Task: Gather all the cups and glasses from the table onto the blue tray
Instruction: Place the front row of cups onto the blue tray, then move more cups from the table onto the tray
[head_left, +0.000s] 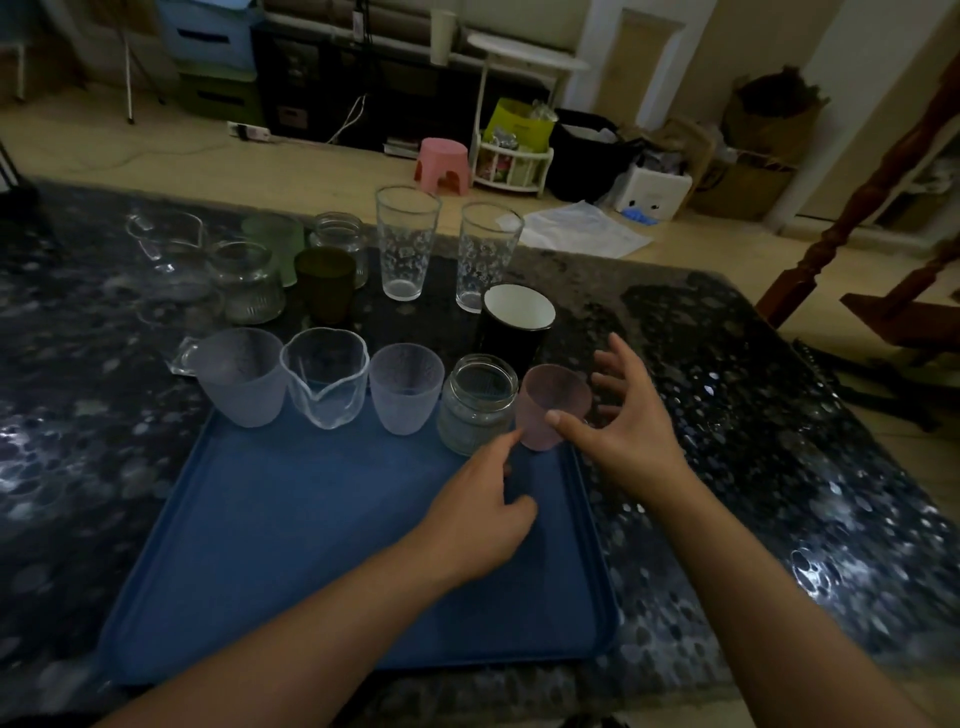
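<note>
Placing step: right hand (621, 421), fingers spread, thumb on pink cup (553, 405) at tray (291, 525) far-right corner, left hand (483, 509) loosely curled steadying its base; next, release, fetch black mug (514, 325).

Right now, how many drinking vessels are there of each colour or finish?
Clear glass: 7, e.g. tall glass
Frosted white: 2, e.g. cup
Frosted green: 1
Dark olive: 1
Black mug: 1
Pink cup: 1
Total: 13
</note>
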